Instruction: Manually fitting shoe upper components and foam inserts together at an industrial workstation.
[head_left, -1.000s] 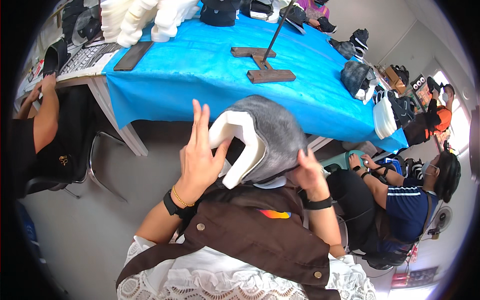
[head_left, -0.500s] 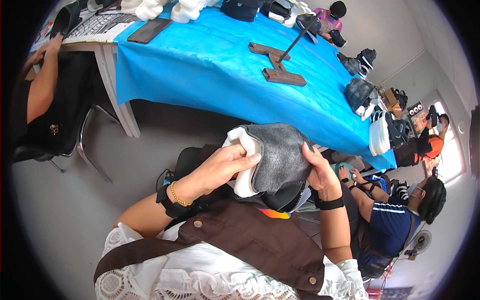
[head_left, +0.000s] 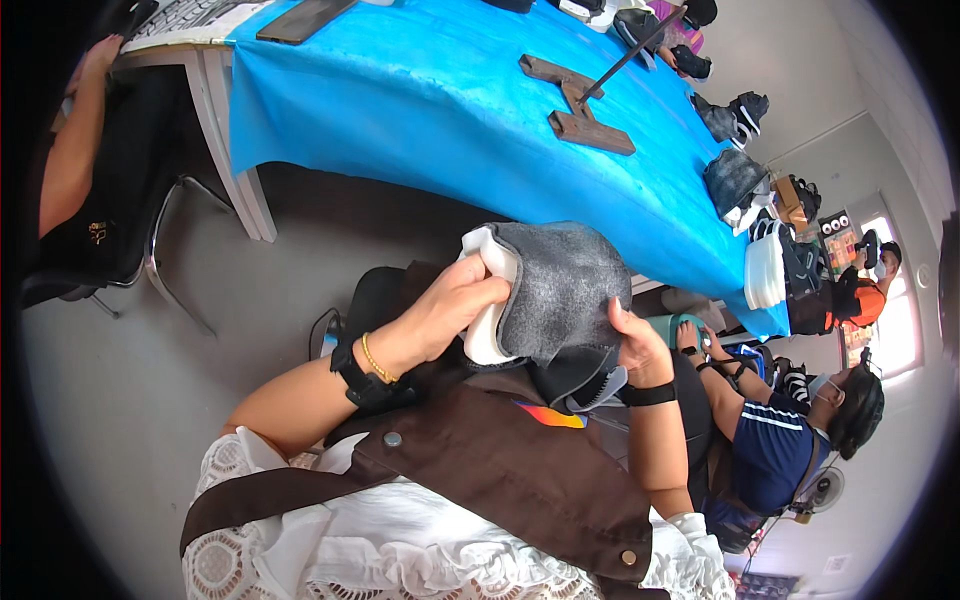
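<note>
Between my hands, above my lap, is a dark grey fabric piece, rounded like a cap, its exact kind unclear. A thick white padded insert shows along its left edge. My left hand pinches that white edge, fingers partly hidden inside the opening. On the other side, my right hand grips the grey piece, thumb on the outside and other fingers hidden behind it. Black flaps and a toothed grey strip hang below, near the right hand.
A blue-covered table stretches ahead, bearing a wooden H-shaped stand with a rod, a dark flat slab and similar grey-and-white pieces. White stacked pieces stand at its right end. A co-worker sits close right; another's arm is at left.
The view has shifted, so the table sits higher in the picture. My hands keep their hold on the grey piece, which has tilted slightly, exposing more of the toothed strip.
</note>
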